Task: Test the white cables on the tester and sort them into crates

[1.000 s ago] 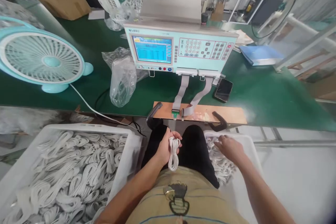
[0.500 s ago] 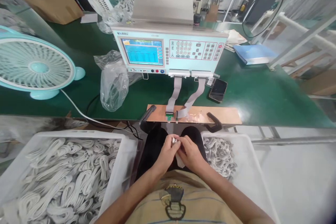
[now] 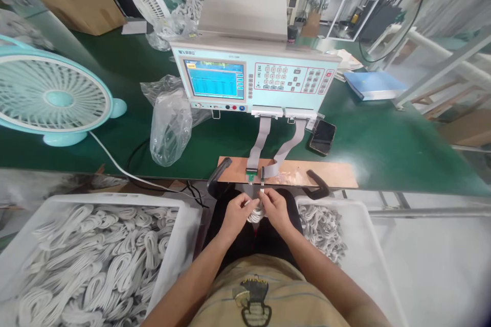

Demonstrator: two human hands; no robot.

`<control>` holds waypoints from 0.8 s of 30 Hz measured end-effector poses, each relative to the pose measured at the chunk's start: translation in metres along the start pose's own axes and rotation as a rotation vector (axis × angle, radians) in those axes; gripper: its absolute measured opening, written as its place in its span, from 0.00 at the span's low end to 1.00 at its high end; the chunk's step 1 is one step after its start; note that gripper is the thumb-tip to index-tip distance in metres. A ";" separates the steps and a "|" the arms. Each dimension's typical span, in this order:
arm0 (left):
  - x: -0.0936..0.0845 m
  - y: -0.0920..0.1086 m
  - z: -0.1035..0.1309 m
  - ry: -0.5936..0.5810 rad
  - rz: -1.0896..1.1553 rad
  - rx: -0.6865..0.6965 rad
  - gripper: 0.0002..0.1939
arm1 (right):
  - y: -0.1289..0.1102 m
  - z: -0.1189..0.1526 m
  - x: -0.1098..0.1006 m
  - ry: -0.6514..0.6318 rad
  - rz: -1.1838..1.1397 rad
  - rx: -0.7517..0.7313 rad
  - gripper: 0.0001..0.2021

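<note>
A coiled white cable hangs between my two hands, just off the table's front edge and above my lap. My left hand is closed on one side of the cable, its fingertips pinched near the coil. Closed on a white cable end, my right hand is at the right-hand socket on a copper-coloured board; whether the end is fully seated I cannot tell. Left of it sits a small green circuit board at the end of a grey ribbon cable.
A tester with a lit screen stands behind the board. Black clamps hold the board. White bins of coiled cables flank me, left bin and right bin. A fan, plastic bag and phone lie around.
Both hands have moved forward from my lap towards the board. The right hand has brought a white cable end up to the right-hand socket, and the coil now shows between the hands.
</note>
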State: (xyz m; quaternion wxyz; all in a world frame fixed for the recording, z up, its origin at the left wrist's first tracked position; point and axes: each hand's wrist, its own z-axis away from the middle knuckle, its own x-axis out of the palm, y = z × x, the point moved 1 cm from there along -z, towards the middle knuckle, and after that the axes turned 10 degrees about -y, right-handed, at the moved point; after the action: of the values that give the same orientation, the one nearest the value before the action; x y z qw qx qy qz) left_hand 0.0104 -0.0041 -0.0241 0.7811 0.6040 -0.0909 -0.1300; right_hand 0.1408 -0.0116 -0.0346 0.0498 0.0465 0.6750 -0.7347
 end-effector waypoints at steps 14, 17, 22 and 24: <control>-0.012 0.000 0.002 -0.304 0.702 -0.211 0.17 | -0.011 -0.010 -0.004 -0.045 -0.307 0.156 0.10; -0.012 -0.001 -0.002 -0.194 0.469 -0.130 0.13 | -0.013 -0.012 0.000 -0.013 -0.488 0.240 0.11; -0.012 0.002 -0.012 -0.139 0.010 0.077 0.14 | -0.014 -0.017 0.004 0.041 -0.656 0.308 0.11; -0.011 0.002 -0.017 -0.105 -0.044 0.134 0.15 | -0.012 -0.018 0.002 0.018 -0.655 0.285 0.10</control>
State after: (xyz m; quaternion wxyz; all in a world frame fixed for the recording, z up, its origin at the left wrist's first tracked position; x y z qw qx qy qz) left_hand 0.0052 0.0154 -0.0263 0.7300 0.6492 -0.1269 -0.1720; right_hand 0.1369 0.0072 -0.0251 -0.2012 -0.1596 0.5451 -0.7981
